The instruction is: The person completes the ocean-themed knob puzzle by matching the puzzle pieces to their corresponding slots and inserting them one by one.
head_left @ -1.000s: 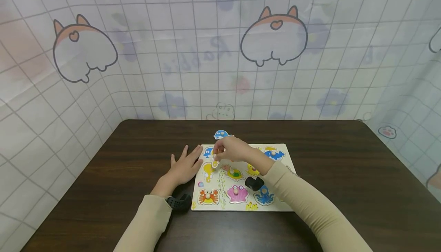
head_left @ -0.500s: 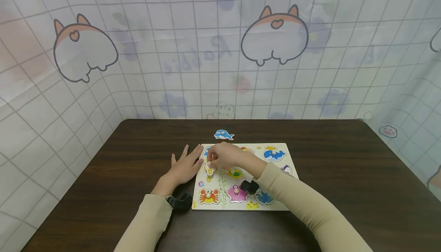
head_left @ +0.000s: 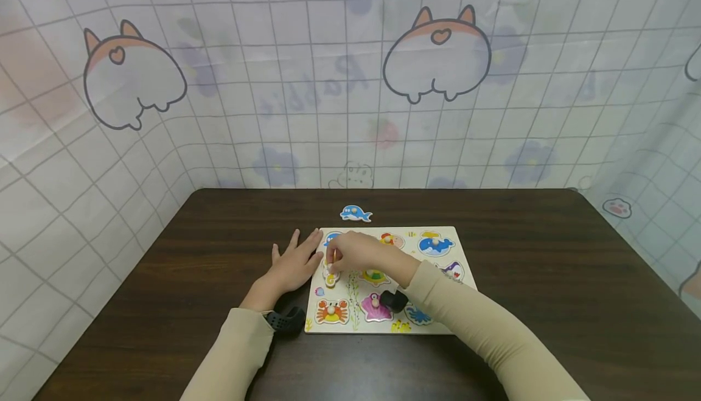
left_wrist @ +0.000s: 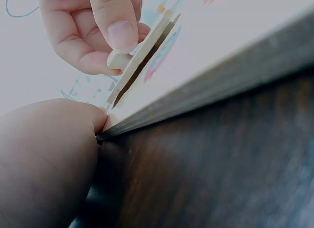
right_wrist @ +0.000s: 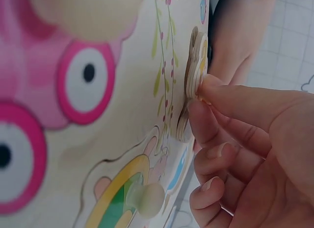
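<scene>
My right hand [head_left: 358,252] pinches the knob of a yellow seahorse puzzle piece [head_left: 331,278] over the left side of a wooden knob-puzzle board [head_left: 378,329]. In the right wrist view, thumb and index finger meet at the seahorse piece [right_wrist: 198,66], which stands slightly off the board. A dark gap shows beneath this piece [left_wrist: 142,56] in the left wrist view too. My left hand [head_left: 290,267] lies with fingers spread, its fingertips touching the board's left edge. The right hand partly covers the upper-left pieces and the turtle piece [head_left: 375,276].
A blue dolphin piece [head_left: 356,213] lies on the dark wooden table [head_left: 246,218] behind the board. On the board sit a crab piece [head_left: 331,312], a pink shell piece [head_left: 375,308], a whale piece [head_left: 435,244] and others. A patterned cloth [head_left: 350,115] hangs behind the table.
My right hand has moved left and a little toward me with the seahorse piece, lowering it over the seahorse spot. The dolphin piece is now fully uncovered. My left hand has stayed put.
</scene>
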The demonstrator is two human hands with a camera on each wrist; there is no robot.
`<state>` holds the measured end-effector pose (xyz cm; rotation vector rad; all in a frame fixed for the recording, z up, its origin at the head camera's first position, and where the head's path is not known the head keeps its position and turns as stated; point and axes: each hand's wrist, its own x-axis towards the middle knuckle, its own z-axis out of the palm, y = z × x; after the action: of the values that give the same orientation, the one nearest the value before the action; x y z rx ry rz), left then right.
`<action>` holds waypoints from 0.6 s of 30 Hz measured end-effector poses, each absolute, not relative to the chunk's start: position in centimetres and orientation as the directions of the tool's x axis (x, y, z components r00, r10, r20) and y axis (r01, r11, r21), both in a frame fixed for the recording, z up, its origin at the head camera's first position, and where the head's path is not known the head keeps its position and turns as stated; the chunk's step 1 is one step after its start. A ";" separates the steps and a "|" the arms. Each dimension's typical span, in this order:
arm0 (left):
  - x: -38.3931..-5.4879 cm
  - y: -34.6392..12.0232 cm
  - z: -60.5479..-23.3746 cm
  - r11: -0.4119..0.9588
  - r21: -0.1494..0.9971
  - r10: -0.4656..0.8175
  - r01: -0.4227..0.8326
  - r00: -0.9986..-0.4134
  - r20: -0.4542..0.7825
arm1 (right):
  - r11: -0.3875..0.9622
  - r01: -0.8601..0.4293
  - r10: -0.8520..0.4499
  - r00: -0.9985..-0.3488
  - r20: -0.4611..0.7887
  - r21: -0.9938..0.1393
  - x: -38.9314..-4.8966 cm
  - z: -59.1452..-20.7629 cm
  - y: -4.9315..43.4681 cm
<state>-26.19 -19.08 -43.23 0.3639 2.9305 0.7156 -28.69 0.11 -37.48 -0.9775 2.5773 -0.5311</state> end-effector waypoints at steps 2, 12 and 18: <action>-26.2 -19.1 -43.2 0.861 0.466 0.255 0.206 -0.966 -0.044 | 0.696 -0.563 -0.684 -0.708 -0.174 -0.446 -28.6 -37.5 0.0; -26.2 -19.0 -43.2 0.861 0.467 0.255 0.203 -0.966 -0.050 | 0.701 -0.565 -0.682 -0.710 -0.177 -0.435 -28.7 -37.7 -0.2; -26.1 -19.0 -43.1 0.861 0.467 0.253 0.200 -0.966 -0.053 | 0.705 -0.561 -0.679 -0.710 -0.185 -0.435 -28.7 -37.8 -0.2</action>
<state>-26.13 -19.00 -43.14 0.3563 2.9224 0.7147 -28.72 -0.25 -37.82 -0.9710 2.5818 -0.5015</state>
